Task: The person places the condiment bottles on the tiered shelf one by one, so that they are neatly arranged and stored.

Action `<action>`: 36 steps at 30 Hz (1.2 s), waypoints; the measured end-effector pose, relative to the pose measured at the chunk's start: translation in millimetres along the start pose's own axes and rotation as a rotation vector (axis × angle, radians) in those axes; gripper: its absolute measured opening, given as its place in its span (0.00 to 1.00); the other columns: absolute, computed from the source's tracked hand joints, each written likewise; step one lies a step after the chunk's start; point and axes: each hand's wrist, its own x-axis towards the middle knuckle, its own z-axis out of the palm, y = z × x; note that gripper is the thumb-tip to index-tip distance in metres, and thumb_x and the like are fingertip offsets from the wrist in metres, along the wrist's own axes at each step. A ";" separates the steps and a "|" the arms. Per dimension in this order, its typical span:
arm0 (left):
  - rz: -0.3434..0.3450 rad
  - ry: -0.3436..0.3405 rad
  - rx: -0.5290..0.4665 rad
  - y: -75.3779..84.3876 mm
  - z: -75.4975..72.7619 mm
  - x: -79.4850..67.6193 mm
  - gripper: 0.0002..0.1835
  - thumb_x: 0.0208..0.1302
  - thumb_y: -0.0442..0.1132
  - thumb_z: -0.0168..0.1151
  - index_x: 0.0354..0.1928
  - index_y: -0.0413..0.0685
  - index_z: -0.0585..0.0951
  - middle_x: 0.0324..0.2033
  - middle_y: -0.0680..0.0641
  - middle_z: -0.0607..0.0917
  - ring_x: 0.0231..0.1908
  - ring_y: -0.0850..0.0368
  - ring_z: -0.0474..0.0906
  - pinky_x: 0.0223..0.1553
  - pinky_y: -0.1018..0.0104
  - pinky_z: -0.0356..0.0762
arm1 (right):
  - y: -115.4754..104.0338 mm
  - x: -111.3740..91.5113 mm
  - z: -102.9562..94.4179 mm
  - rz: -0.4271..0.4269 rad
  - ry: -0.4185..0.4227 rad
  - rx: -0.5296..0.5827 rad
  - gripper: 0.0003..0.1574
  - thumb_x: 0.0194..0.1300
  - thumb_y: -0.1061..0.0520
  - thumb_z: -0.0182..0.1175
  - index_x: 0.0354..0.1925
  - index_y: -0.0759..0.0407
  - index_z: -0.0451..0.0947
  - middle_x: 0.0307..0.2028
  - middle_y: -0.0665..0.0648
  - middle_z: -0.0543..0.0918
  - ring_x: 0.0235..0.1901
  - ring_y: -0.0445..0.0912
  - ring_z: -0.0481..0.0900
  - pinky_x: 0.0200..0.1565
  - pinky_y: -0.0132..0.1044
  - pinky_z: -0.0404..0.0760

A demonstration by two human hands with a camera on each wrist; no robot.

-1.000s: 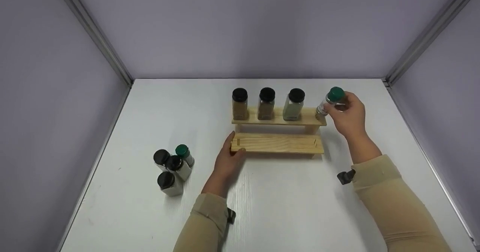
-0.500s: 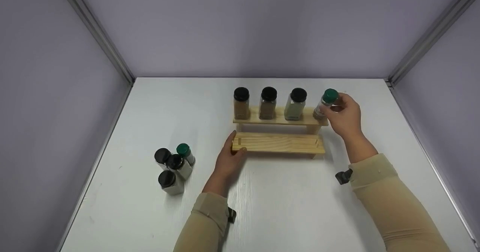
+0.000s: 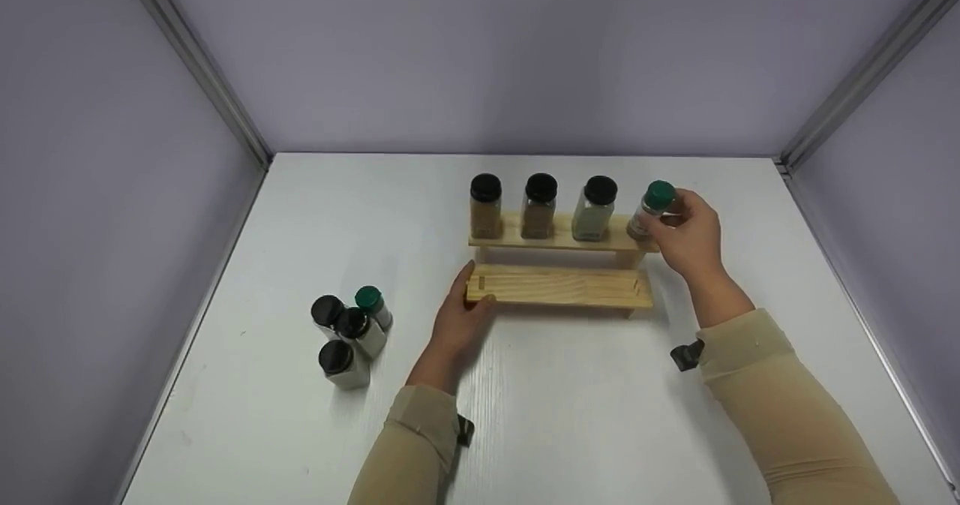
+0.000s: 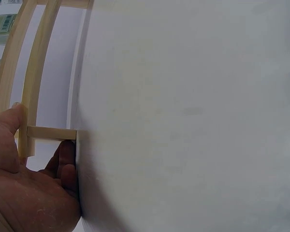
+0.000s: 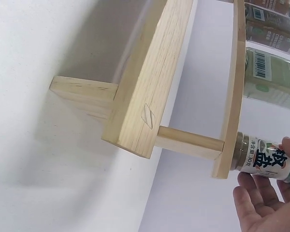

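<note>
A two-tier wooden spice rack (image 3: pixel 559 286) stands on the white table. My left hand (image 3: pixel 459 326) grips the left end of its lower shelf, thumb on top; in the left wrist view, curled fingers (image 4: pixel 67 164) lie beneath. At the right end of the upper shelf is a green-capped spice jar (image 3: pixel 649 211), its base against the board. My right hand (image 3: pixel 694 235) holds this jar between thumb and fingers; the right wrist view shows its white printed label. Three black-capped spice jars, brown (image 3: pixel 486 216), darker brown (image 3: pixel 538 218) and pale green (image 3: pixel 592 218), stand upright along the same shelf.
To the left, on the table, several more jars cluster: a green-capped one (image 3: pixel 379 316) and black-capped ones with pale contents, such as the front jar (image 3: pixel 349 374). Grey-lilac panels (image 3: pixel 480 62) enclose the table at the back and both sides.
The green-capped jar in my right hand has gone from tilted to more upright and shifted slightly left on the upper shelf. My left hand keeps its grip on the rack.
</note>
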 end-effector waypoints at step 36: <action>0.060 0.021 0.096 -5.8 -5.8 7.4 0.41 0.79 0.46 0.62 0.86 0.62 0.54 0.74 0.39 0.71 0.69 0.43 0.71 0.70 0.44 0.68 | 66.2 -62.3 3.2 0.165 0.018 0.137 0.43 0.73 0.61 0.69 0.77 0.66 0.59 0.64 0.69 0.76 0.61 0.60 0.78 0.53 0.27 0.78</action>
